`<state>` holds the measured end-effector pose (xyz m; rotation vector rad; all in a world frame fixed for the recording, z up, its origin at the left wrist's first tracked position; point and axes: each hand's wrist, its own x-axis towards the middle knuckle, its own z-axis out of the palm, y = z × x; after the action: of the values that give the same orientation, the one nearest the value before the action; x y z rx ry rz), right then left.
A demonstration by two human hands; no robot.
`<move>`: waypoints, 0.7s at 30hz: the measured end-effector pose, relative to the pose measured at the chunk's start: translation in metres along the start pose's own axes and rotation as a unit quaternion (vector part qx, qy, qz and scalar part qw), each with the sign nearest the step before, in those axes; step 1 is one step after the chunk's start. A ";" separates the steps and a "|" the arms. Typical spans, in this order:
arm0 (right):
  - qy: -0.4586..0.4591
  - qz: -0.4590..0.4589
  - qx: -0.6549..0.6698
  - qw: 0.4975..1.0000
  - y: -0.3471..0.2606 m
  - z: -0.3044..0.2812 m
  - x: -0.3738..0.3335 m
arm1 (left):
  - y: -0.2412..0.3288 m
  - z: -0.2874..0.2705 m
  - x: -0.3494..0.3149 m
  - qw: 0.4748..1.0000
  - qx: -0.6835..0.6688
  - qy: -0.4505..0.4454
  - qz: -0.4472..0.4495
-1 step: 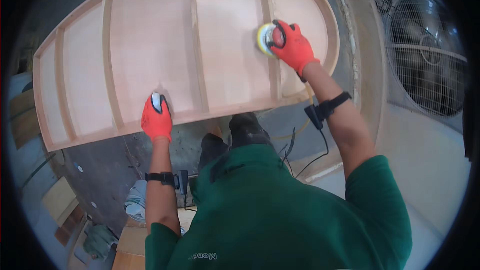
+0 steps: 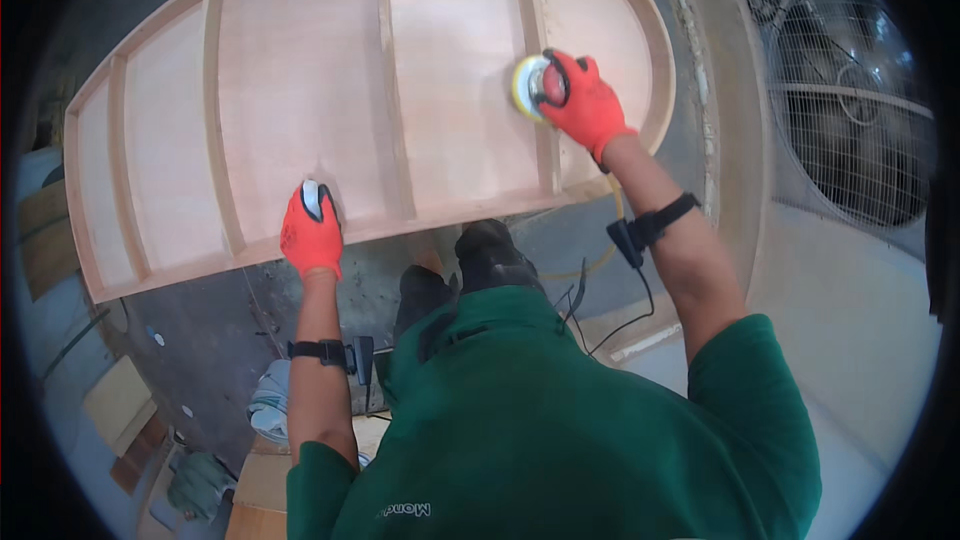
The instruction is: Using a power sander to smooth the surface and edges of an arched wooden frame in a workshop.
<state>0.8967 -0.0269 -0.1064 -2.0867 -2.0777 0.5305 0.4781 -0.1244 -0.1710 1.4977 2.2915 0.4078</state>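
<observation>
A large wooden panel (image 2: 300,70) with raised rims, cross ribs and one rounded end lies in front of me. My right hand (image 2: 590,110), in a red and black glove, grips a round sander (image 2: 530,87) with a yellow-edged pad and red top. The sander is at the rib nearest the rounded end and overlaps the bay to its left. At the near rim, my left hand (image 2: 312,235), gloved alike, is closed around a small white object (image 2: 313,200) whose kind I cannot make out.
A thin yellow hose (image 2: 590,265) trails below my right forearm. Dark straps with small boxes and cables circle both forearms. A large caged fan (image 2: 850,110) stands at the right. Wood pieces (image 2: 118,402) and a blue-white bundle (image 2: 270,402) sit lower left.
The sander and my right hand have shifted slightly toward me. My left hand has moved only a touch, still holding the white object.
</observation>
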 end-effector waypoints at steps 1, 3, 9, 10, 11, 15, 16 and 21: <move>0.004 0.004 0.002 1.000 -0.003 0.006 -0.022 | 0.002 -0.001 0.002 1.000 0.002 -0.013 0.007; 0.010 0.010 0.002 1.000 -0.009 0.013 -0.064 | 0.001 -0.002 0.001 1.000 0.011 -0.024 0.010; 0.062 0.057 0.105 0.991 0.002 0.027 -0.124 | 0.000 -0.001 -0.002 0.997 0.046 -0.065 0.018; 0.064 0.058 0.104 0.991 0.018 0.031 -0.122 | 0.003 -0.002 0.000 0.995 0.051 -0.078 0.016; 0.049 0.082 0.210 0.973 0.036 0.032 -0.120 | 0.005 -0.003 0.001 0.996 0.050 -0.078 0.017; -0.032 0.182 0.527 0.830 0.069 0.036 -0.101 | 0.006 -0.001 -0.002 0.997 0.049 -0.059 0.013; -0.058 0.206 0.599 0.771 0.073 0.036 -0.092 | 0.005 0.000 -0.003 0.997 0.048 -0.059 0.016; -0.074 0.210 0.633 0.742 0.086 0.033 -0.002 | 0.000 0.004 0.001 0.997 0.058 -0.043 0.012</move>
<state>0.9655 -0.0356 -0.1669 -1.5148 -0.6591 1.6036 0.4789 -0.1233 -0.1745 1.5674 2.2663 0.2138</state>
